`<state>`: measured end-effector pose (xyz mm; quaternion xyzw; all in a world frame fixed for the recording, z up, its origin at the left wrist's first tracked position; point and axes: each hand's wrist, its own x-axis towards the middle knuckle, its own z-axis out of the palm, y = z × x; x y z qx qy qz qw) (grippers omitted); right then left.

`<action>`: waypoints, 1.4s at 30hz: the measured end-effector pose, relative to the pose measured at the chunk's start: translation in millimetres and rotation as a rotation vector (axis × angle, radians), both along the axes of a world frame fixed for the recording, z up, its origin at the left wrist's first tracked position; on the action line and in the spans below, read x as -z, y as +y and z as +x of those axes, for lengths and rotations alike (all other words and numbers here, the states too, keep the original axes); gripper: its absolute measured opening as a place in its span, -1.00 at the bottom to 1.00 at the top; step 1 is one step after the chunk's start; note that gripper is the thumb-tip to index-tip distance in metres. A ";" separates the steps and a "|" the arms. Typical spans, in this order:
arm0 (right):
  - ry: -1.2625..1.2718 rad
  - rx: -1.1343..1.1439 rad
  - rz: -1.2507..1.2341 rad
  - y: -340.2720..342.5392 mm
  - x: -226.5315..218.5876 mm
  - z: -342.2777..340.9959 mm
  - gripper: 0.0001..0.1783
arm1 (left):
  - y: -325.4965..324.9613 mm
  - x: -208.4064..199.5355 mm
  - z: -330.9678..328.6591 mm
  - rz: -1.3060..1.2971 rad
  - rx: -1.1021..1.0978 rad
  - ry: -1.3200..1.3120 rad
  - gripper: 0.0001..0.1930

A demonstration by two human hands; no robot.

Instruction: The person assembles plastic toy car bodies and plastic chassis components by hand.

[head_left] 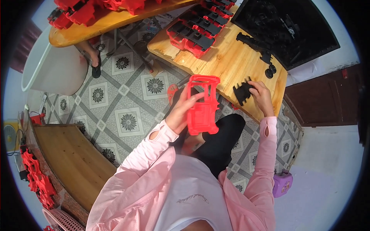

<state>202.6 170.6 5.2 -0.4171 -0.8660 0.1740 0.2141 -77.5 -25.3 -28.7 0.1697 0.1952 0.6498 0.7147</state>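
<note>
Patterned grey floor tiles with dark flower motifs (127,119) fill the middle. Stack of red-and-black plastic assemblies (196,29) sits on the light wooden tabletop (227,63), near a loose long black plastic strip (256,46) and a black tray of dark parts (285,27). White plastic tub (54,65) stands at left. Small purple plastic box (282,184) sits on the floor at right. Red plastic parts (38,181) line a brown wooden bench (73,158).

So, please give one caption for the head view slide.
Left hand holds red plastic frame; right hand holds black comb-shaped part at wooden table.
</note>
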 end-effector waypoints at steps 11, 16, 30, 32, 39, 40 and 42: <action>0.365 0.344 0.122 -194.5 -47.8 -68.7 -0.79 | 7.6 -9.1 28.3 0.078 -0.115 0.088 0.08; 0.381 0.305 0.224 -202.5 -39.0 -85.3 -0.74 | 2.5 -14.3 32.8 0.098 -0.111 0.101 0.12; 0.340 0.207 0.218 -207.4 -32.4 -89.5 -0.73 | -2.9 -18.6 34.3 0.166 -0.118 0.135 0.18; 0.294 0.148 0.199 -202.6 -37.8 -83.9 -0.75 | -3.2 -35.0 35.6 0.047 -0.114 0.283 0.13; 0.753 0.183 -0.327 -150.8 -38.2 -85.2 -0.62 | -10.2 -47.1 44.8 0.110 -0.026 0.361 -0.16; 0.712 0.063 -0.506 -146.8 -37.6 -84.2 -0.56 | -8.7 -45.9 45.5 0.110 -0.024 0.363 -0.16; 0.666 0.082 -0.562 -143.3 -44.6 -83.6 -0.49 | -3.8 -42.6 46.8 0.122 -0.097 0.571 -0.27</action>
